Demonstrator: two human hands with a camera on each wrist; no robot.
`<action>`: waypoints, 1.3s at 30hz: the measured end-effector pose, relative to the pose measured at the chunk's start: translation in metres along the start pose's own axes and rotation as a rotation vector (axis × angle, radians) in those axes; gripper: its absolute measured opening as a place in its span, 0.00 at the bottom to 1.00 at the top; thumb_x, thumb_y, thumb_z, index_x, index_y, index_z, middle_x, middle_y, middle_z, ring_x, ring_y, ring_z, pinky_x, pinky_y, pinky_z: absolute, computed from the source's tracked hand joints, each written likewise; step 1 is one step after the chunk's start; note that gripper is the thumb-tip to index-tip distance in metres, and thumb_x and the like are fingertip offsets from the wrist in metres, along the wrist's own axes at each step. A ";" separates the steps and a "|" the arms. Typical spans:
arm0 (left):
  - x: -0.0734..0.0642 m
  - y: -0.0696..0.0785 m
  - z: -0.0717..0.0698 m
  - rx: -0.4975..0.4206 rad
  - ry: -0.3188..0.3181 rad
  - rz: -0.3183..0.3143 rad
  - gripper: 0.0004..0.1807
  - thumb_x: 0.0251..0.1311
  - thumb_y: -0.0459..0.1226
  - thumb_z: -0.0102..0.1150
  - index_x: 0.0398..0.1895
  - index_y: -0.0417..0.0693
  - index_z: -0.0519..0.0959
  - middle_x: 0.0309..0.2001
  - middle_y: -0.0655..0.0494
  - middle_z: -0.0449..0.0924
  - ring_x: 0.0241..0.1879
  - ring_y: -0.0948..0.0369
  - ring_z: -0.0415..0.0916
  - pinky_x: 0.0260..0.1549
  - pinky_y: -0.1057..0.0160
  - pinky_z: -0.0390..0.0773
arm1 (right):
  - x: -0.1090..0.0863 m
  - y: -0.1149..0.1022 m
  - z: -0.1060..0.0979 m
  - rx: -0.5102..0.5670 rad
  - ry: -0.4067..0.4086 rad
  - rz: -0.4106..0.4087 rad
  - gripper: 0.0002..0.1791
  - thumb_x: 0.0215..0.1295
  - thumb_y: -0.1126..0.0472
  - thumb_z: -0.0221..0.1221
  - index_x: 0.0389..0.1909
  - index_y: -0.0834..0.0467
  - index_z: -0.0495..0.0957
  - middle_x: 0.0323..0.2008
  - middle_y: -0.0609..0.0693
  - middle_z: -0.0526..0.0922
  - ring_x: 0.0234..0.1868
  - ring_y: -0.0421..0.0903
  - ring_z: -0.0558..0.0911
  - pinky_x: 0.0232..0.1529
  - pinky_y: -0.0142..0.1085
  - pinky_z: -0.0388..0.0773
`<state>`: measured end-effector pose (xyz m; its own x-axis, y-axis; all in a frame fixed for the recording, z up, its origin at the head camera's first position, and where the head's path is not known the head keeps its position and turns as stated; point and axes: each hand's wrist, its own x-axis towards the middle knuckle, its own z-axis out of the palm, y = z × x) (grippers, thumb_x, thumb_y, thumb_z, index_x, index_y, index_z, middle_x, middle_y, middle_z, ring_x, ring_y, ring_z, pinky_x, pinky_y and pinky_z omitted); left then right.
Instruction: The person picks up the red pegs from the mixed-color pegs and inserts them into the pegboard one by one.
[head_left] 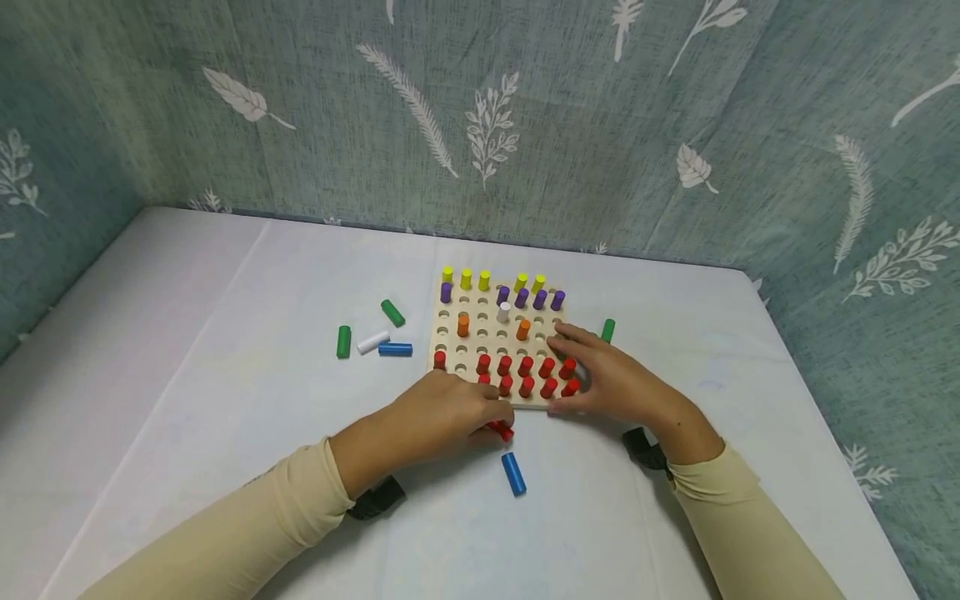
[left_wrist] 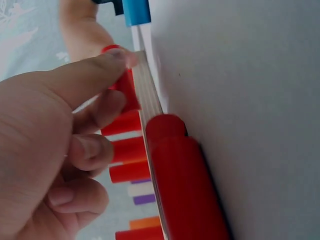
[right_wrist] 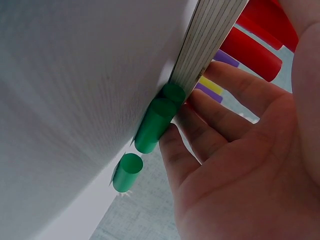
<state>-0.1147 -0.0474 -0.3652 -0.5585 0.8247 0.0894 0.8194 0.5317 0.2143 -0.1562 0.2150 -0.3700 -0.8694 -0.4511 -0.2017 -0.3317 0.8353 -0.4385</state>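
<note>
A wooden pegboard (head_left: 530,407) lies on the table with red, orange, purple, yellow and white pegs standing in its holes. My left hand (head_left: 450,414) is over its near left corner, with thumb and index finger pinching a red peg (left_wrist: 129,92) at the board's near row. Below that hand, red pegs (head_left: 501,431) lie on the table against the board's front side, partly covered by the fingers. My right hand (head_left: 618,379) rests along the board's right side, its extended fingers (right_wrist: 225,107) touching the edge and its thumb at the near right corner.
One blue peg (head_left: 513,474) lies in front of the board. To the left are green pegs (head_left: 343,342), a white peg (head_left: 373,342) and another blue peg (head_left: 395,350). Beyond the right hand lies a green peg (head_left: 608,330). Patterned cloth (head_left: 525,125) rises behind the table.
</note>
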 end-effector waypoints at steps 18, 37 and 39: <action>-0.006 -0.014 -0.022 0.007 0.223 -0.091 0.13 0.58 0.47 0.71 0.45 0.57 0.85 0.41 0.62 0.89 0.29 0.67 0.84 0.27 0.72 0.77 | 0.000 -0.001 0.001 -0.006 -0.002 0.000 0.54 0.48 0.40 0.75 0.74 0.52 0.64 0.79 0.53 0.53 0.78 0.58 0.57 0.70 0.56 0.65; -0.008 -0.030 -0.032 -0.078 0.210 -0.228 0.09 0.62 0.46 0.66 0.42 0.56 0.82 0.28 0.65 0.80 0.17 0.70 0.65 0.17 0.70 0.66 | 0.000 0.000 0.001 -0.024 -0.005 0.008 0.54 0.47 0.39 0.75 0.75 0.52 0.63 0.79 0.53 0.53 0.78 0.59 0.57 0.70 0.56 0.65; -0.008 -0.031 -0.032 -0.099 0.207 -0.244 0.10 0.62 0.46 0.66 0.43 0.56 0.82 0.28 0.65 0.80 0.18 0.70 0.65 0.17 0.69 0.66 | 0.000 0.001 0.001 -0.023 -0.006 0.013 0.54 0.47 0.39 0.75 0.75 0.52 0.63 0.79 0.53 0.53 0.78 0.59 0.56 0.70 0.57 0.64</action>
<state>-0.1400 -0.0770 -0.3416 -0.7597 0.6130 0.2172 0.6471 0.6794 0.3460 -0.1559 0.2152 -0.3716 -0.8714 -0.4421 -0.2124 -0.3290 0.8481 -0.4153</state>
